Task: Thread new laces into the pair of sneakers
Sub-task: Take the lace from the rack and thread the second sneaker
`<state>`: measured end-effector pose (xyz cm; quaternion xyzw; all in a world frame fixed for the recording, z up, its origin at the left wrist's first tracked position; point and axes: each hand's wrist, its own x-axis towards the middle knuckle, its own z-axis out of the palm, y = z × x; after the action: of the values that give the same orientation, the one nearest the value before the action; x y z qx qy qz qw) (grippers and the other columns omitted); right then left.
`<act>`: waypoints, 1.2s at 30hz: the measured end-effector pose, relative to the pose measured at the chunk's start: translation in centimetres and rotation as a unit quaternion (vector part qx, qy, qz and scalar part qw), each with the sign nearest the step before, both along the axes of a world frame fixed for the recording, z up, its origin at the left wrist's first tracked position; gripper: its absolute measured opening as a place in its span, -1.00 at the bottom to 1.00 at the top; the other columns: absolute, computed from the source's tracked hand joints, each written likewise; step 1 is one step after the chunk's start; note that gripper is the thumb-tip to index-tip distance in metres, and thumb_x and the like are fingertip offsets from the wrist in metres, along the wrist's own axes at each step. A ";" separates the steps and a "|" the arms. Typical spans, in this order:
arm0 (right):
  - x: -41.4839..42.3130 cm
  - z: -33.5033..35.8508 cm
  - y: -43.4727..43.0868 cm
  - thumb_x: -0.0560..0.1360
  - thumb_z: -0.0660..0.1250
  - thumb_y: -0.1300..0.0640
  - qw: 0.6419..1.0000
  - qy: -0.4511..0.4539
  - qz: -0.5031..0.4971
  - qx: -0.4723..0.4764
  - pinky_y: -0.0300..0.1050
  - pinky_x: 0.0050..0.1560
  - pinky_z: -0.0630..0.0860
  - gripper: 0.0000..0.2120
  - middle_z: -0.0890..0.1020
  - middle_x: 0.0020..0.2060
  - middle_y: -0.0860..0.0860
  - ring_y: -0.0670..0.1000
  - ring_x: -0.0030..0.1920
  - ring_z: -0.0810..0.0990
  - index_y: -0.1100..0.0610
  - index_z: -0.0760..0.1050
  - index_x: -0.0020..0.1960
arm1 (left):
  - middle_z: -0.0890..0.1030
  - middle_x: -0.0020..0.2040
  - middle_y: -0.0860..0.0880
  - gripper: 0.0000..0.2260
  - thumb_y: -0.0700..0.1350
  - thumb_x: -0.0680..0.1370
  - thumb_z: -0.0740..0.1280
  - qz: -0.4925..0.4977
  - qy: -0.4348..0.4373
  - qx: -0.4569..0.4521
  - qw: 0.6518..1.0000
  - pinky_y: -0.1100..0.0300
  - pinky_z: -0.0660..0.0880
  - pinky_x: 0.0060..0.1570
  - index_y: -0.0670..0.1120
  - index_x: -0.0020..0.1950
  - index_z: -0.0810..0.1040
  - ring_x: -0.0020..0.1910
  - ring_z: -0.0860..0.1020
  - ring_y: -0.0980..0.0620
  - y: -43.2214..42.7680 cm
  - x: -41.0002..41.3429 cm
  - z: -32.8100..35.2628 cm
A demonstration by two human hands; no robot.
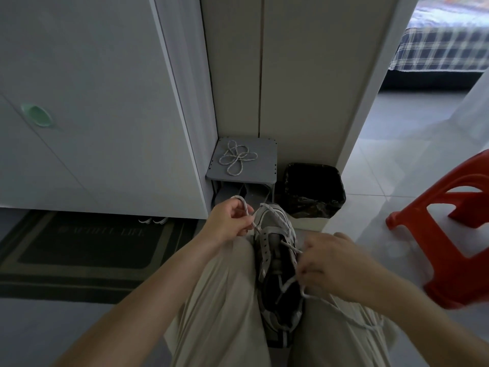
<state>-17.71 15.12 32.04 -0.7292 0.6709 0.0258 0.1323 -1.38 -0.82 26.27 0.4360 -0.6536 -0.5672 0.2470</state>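
Observation:
A grey, white and black sneaker [275, 263] lies wedged between my knees, toe pointing away from me. A white speckled lace [272, 211] crosses its lowest eyelets near the toe. My left hand [227, 221] pinches one end of that lace and holds it up to the left of the toe. On the sneaker's right side, my right hand [333, 263] grips the other end beside the eyelets, and the lace tail hangs over my right thigh. A second lace [236, 157] lies coiled on a small grey shelf [262, 165] ahead.
A black-lined waste bin [313, 190] stands right of the shelf. A red plastic stool [455, 229] is at my right. White cabinet doors fill the left, with a dark doormat [87, 247] and another pair of shoes [153, 220] beneath. A bed shows through the doorway.

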 end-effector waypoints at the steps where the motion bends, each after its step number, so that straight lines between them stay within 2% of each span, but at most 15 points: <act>1: -0.3 0.7 0.5 0.50 0.23 -0.09 1.000 0.020 0.007 0.010 -0.19 0.01 0.23 -0.81 0.42 -0.11 -0.18 -0.17 -0.07 0.38 -0.11 0.57 0.02 | 0.64 -0.14 -0.17 -0.91 -0.30 0.51 0.35 -0.002 -0.009 -0.014 1.000 0.11 0.59 -0.14 -0.12 -0.06 0.55 -0.20 0.64 0.00 0.0 -0.1 -0.1; 4: -1.2 1.9 1.4 0.55 0.19 0.10 0.995 0.076 0.025 0.062 -0.19 0.13 0.29 -0.77 0.40 -0.06 -0.20 -0.14 0.03 0.44 -0.14 0.53 0.09 | 0.63 -0.16 -0.10 -0.86 -0.31 0.50 0.35 -0.015 -0.019 -0.044 0.999 0.16 0.60 -0.15 -0.07 -0.10 0.54 -0.17 0.65 0.01 0.2 -0.5 -0.3; 6: -1.5 1.9 1.3 0.55 0.16 0.18 0.994 0.057 0.002 0.089 -0.17 0.16 0.32 -0.68 0.38 -0.07 -0.23 -0.11 0.08 0.45 -0.24 0.45 0.09 | 0.62 -0.17 -0.09 -0.84 -0.33 0.48 0.37 -0.017 -0.019 -0.068 0.997 0.17 0.60 -0.16 -0.07 -0.11 0.54 -0.14 0.65 -0.04 0.3 -0.9 -0.6; 8: -1.5 1.2 0.3 0.57 0.15 0.11 0.998 -0.004 -0.031 0.047 -0.14 0.16 0.37 -0.73 0.46 -0.03 -0.24 -0.10 0.08 0.48 -0.25 0.44 0.11 | 0.64 -0.16 -0.10 -0.88 -0.33 0.45 0.39 -0.013 -0.019 -0.095 0.995 0.13 0.61 -0.10 -0.13 -0.10 0.56 -0.13 0.65 -0.06 0.3 -1.1 -0.7; 10: -1.1 -0.5 -1.2 0.56 0.19 -0.03 0.996 -0.052 -0.068 -0.018 -0.09 0.16 0.41 -0.80 0.50 0.03 -0.16 -0.08 0.08 0.51 -0.17 0.48 0.15 | 0.64 -0.17 -0.07 -0.90 -0.31 0.44 0.41 -0.005 -0.025 -0.120 0.992 0.11 0.60 -0.03 -0.18 -0.09 0.57 -0.14 0.66 -0.01 0.2 -1.2 -0.9; 14: 0.5 -3.9 -3.8 0.53 0.24 -0.07 0.986 -0.078 -0.122 -0.081 -0.16 0.03 0.38 -0.81 0.39 -0.04 -0.11 -0.04 0.03 0.47 -0.11 0.56 0.09 | 0.64 -0.16 0.03 -0.89 -0.30 0.43 0.43 -0.001 -0.030 -0.140 0.990 0.12 0.59 0.01 -0.15 -0.11 0.56 -0.14 0.65 0.06 0.2 -1.6 -1.2; 18: 1.4 -5.4 -5.0 0.51 0.28 -0.04 0.973 -0.111 -0.180 -0.089 -0.13 0.10 0.40 -0.78 0.42 0.02 -0.06 -0.02 0.06 0.45 -0.12 0.57 0.13 | 0.62 -0.17 0.08 -0.87 -0.31 0.42 0.45 -0.004 -0.033 -0.144 0.989 0.24 0.57 -0.05 -0.17 -0.11 0.56 -0.16 0.62 0.16 0.2 -1.8 -1.3; 21: 1.7 -5.8 -5.4 0.49 0.30 -0.03 0.962 -0.142 -0.211 -0.096 -0.10 0.12 0.38 -0.79 0.40 -0.02 -0.08 -0.02 0.06 0.45 -0.15 0.59 0.10 | 0.60 -0.23 0.11 -0.90 -0.31 0.42 0.44 -0.019 -0.045 -0.138 0.989 0.33 0.54 -0.14 -0.27 -0.11 0.56 -0.25 0.59 0.26 0.3 -1.8 -1.4; 23: 1.8 -6.0 -5.5 0.48 0.33 -0.04 0.952 -0.164 -0.238 -0.100 -0.08 0.14 0.37 -0.82 0.39 -0.03 -0.10 -0.02 0.05 0.45 -0.16 0.60 0.06 | 0.60 -0.26 0.10 -0.91 -0.30 0.43 0.44 -0.029 -0.053 -0.134 0.989 0.28 0.54 -0.14 -0.27 -0.13 0.57 -0.27 0.58 0.23 0.3 -1.9 -1.4; 28: 2.2 -6.8 -5.4 0.44 0.37 -0.06 0.932 -0.200 -0.285 -0.106 -0.01 0.15 0.43 -0.83 0.41 0.00 -0.09 -0.03 0.08 0.42 -0.16 0.61 0.02 | 0.63 -0.23 0.08 -0.92 -0.25 0.42 0.45 -0.050 -0.100 -0.154 0.982 0.09 0.58 0.00 -0.14 -0.15 0.57 -0.16 0.63 0.08 0.2 -1.9 -1.4; 36: 2.2 -7.0 -5.6 0.45 0.38 -0.07 0.924 -0.210 -0.297 -0.117 0.00 0.14 0.41 -0.83 0.42 -0.02 -0.10 -0.03 0.08 0.41 -0.17 0.62 0.04 | 0.64 -0.23 0.08 -0.90 -0.25 0.41 0.48 -0.068 -0.137 -0.123 0.981 0.14 0.57 0.00 -0.17 -0.21 0.56 -0.16 0.64 0.09 -0.1 -1.8 -1.0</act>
<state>-15.50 9.56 25.07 -0.4954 0.8119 -0.2473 0.1852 -3.19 -0.90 25.23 0.4304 -0.7740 -0.4331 0.1676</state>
